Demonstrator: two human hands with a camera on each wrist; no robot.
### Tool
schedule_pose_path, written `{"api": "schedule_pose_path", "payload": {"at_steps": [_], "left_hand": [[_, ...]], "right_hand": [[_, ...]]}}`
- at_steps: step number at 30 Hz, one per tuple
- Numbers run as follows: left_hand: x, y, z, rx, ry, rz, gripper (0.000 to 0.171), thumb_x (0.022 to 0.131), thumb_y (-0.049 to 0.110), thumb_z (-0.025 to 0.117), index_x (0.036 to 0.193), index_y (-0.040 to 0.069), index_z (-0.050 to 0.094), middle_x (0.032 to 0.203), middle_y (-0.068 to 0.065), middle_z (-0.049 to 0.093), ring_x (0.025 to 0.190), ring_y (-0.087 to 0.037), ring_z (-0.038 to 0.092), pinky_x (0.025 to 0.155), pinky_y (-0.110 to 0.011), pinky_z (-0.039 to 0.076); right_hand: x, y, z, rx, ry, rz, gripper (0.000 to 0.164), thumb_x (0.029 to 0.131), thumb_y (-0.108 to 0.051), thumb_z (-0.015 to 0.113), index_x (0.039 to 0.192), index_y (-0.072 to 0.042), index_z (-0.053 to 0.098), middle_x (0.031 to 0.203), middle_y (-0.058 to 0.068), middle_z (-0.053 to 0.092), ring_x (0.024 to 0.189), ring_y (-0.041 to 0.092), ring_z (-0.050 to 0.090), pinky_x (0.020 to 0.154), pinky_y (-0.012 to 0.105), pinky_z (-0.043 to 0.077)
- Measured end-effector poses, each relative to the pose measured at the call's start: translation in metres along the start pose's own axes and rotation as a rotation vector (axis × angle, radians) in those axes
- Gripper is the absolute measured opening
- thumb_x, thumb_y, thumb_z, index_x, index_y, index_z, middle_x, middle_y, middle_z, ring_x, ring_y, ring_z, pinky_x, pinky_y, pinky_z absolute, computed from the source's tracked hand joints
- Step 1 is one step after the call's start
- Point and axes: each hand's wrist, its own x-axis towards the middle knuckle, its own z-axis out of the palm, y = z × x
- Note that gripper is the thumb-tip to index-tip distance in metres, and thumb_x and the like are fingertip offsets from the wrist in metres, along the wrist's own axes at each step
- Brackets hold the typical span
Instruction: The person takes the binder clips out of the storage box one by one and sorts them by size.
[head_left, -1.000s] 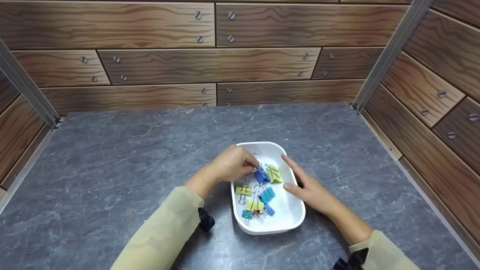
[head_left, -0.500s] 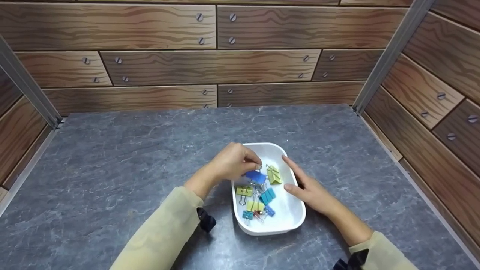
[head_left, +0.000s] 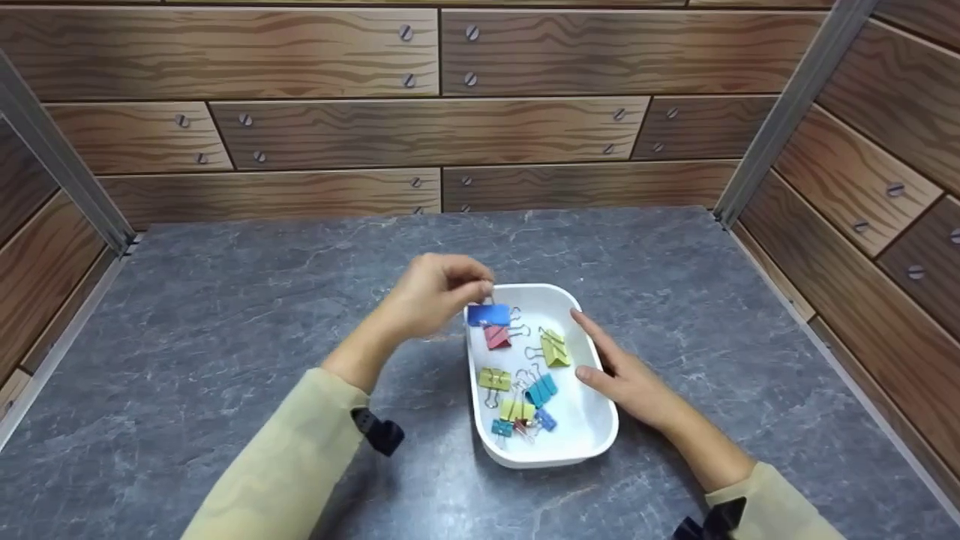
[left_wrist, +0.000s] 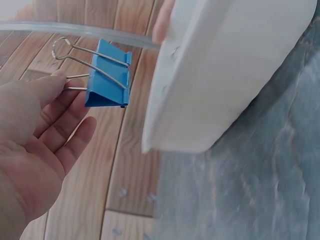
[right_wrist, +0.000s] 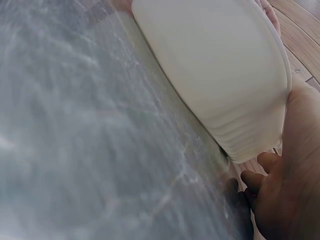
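My left hand [head_left: 431,296] pinches a blue binder clip [head_left: 487,314] by a wire handle, over the far left rim of a white plastic container [head_left: 581,427]. In the left wrist view the blue clip hangs beside the container's wall [left_wrist: 225,65], its second handle free. My right hand [head_left: 634,386] touches the container's right rim, with thumb and index finger extended and spread along it. Inside lie a pink binder clip [head_left: 496,337], a yellow-green clip [head_left: 555,349], another yellow-green clip [head_left: 493,378] and a teal clip [head_left: 541,389].
Smaller clips, among them a yellow one [head_left: 517,411], a small teal one [head_left: 502,427] and a small blue one [head_left: 546,419], cluster at the container's near end. The grey marbled tabletop [head_left: 262,315] is bounded by wood-patterned walls [head_left: 322,131] with metal corner posts.
My left hand has lifted the blue binder clip from the container's middle and carried it to the far left rim, uncovering the pink clip. My right hand stays at the right rim.
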Motion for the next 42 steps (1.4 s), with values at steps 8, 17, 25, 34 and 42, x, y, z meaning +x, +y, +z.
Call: {"api": "schedule_pose_path", "payload": {"at_steps": [8,17,25,34,42], "left_hand": [[-0.006,-0.013,-0.029,0.016,0.125,-0.021,0.013,0.104,0.014,0.071,0.108,0.006,0.080,0.091,-0.008,0.076,0.080,-0.019,0.068,0.071,-0.030,0.057],[-0.008,-0.061,-0.039,0.019,0.222,-0.179,0.014,0.105,0.015,0.070,0.109,0.007,0.081,0.095,-0.007,0.077,0.090,-0.026,0.071,0.074,-0.031,0.056],[-0.007,-0.096,-0.033,-0.004,0.273,-0.236,0.016,0.102,0.007,0.071,0.110,-0.003,0.080,0.092,-0.009,0.077,0.085,-0.022,0.070,0.071,-0.023,0.053],[-0.003,-0.111,-0.023,-0.023,0.284,-0.260,0.016,0.100,0.006,0.072,0.108,-0.006,0.079,0.090,-0.005,0.077,0.079,-0.010,0.064,0.072,-0.023,0.052],[-0.003,-0.122,-0.023,-0.043,0.308,-0.314,0.016,0.100,0.006,0.073,0.109,-0.005,0.080,0.090,-0.007,0.077,0.080,-0.012,0.067,0.072,-0.022,0.053]], "right_hand": [[-0.001,-0.001,-0.005,-0.048,0.032,0.009,0.081,0.104,-0.018,0.067,0.170,-0.034,0.023,0.172,0.012,0.028,0.152,0.034,0.035,0.114,0.031,0.038],[-0.001,0.000,-0.001,-0.053,0.026,0.014,0.082,0.104,-0.018,0.068,0.170,-0.033,0.024,0.172,0.014,0.029,0.152,0.037,0.036,0.114,0.041,0.040],[-0.001,-0.001,0.001,-0.051,0.022,0.022,0.081,0.104,-0.020,0.068,0.170,-0.035,0.024,0.172,0.013,0.029,0.151,0.036,0.037,0.112,0.040,0.042],[-0.004,-0.004,-0.004,-0.023,0.002,0.040,0.079,0.105,-0.021,0.067,0.170,-0.037,0.023,0.171,0.017,0.030,0.147,0.036,0.042,0.102,0.029,0.050],[0.001,-0.002,-0.003,-0.035,0.003,0.026,0.079,0.105,-0.022,0.067,0.170,-0.035,0.024,0.170,0.018,0.031,0.146,0.037,0.043,0.102,0.030,0.051]]}}
